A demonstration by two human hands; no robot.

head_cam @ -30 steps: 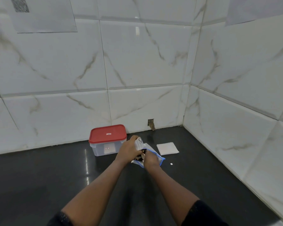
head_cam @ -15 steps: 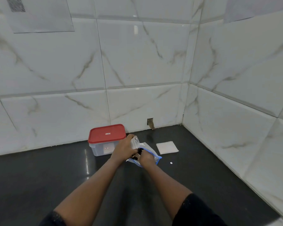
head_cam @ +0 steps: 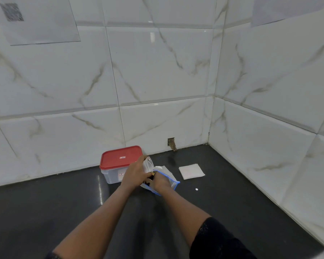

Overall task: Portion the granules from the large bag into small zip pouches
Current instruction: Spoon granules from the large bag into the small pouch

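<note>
head view, tiled corner, dark tabletop (head_cam: 232, 206).

- left hand (head_cam: 136, 172): fingers curled round a small zip pouch (head_cam: 147, 164), clear plastic, held upright with its top edge above the knuckles. the hand is raised just in front of the container.
- right hand (head_cam: 161, 182): back of hand faces the camera, lying on the large bag (head_cam: 169, 175) at its near end. fingers point toward the left hand and are hidden behind it; cannot tell whether they are apart or closed on anything.
- both hands close together, touching or nearly so at the pouch's lower end.
- large bag: clear with blue zip edging, lying on the tabletop under the right hand, far end pointing toward the back-right corner.
- a dark patch (head_cam: 148, 182) shows low between the hands; too small to tell whether it is granules.
- container (head_cam: 110, 174): clear box, red lid (head_cam: 120, 158) on, standing near the back wall, just left of the left hand and partly covered by it.
- flat white square (head_cam: 191, 171) lies on the tabletop right of the bag, apart from it.
- small white dot (head_cam: 196, 189) on the tabletop, near the bag's right corner, not touching.
- paper sheet (head_cam: 41, 23) with a blurred code print on the wall, upper left.
</note>
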